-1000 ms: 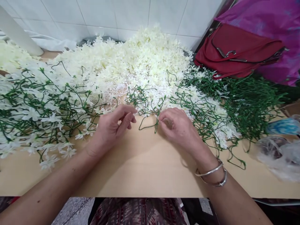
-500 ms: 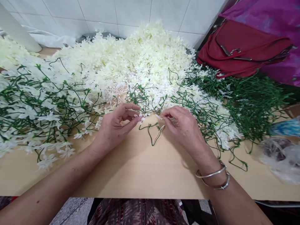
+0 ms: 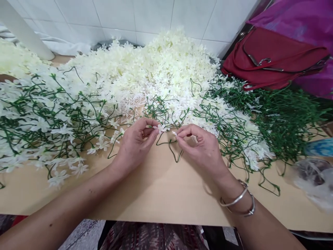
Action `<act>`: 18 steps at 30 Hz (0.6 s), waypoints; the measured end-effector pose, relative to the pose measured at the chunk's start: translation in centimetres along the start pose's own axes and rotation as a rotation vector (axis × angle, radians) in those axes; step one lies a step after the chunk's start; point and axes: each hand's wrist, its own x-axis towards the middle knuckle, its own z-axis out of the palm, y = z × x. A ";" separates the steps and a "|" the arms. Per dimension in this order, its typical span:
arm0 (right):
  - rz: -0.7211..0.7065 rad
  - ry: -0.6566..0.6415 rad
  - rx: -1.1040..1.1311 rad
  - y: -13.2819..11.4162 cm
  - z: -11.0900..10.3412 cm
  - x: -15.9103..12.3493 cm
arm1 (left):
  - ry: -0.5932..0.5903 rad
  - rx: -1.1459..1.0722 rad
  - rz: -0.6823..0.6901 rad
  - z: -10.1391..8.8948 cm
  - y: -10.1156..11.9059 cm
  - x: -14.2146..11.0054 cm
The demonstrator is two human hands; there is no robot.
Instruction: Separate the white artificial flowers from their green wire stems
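Between the thumb and forefinger of my left hand (image 3: 139, 144) is a small white artificial flower (image 3: 161, 128). My right hand (image 3: 199, 142) pinches a tiny white piece (image 3: 174, 133), perhaps a stamen, a short gap to the right of the flower. Below the fingertips, a bent green plastic stem (image 3: 171, 149) lies on the table (image 3: 156, 191). Just beyond both hands are loose green stems (image 3: 158, 107) and scattered white stamens (image 3: 132, 102). Flowers fixed on green stems (image 3: 54, 128) are heaped to the left of my left hand.
A large mound of cream-white blossoms (image 3: 161, 62) rises against the tiled wall (image 3: 153, 15). Dark green stems (image 3: 283, 114) pile up at the right, below a red handbag (image 3: 273, 59) and a purple bag (image 3: 299, 21). A clear plastic bag (image 3: 312, 177) sits at the right edge.
My right hand has drawn a tiny white piece away from the loose stamens and closer to the flower. The flower in my left hand now shows its petals more fully. The view has shifted slightly.
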 end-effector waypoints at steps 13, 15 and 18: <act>0.094 0.049 0.096 -1.5 1.4 -0.5 | -0.082 -0.212 -0.084 1.3 0.2 -0.9; 0.139 0.053 0.123 -1.5 1.5 -0.5 | -0.099 -0.209 -0.063 1.4 0.1 -0.9; 0.230 0.042 0.225 -1.4 1.9 -0.6 | -0.107 -0.190 -0.024 1.6 0.0 -0.9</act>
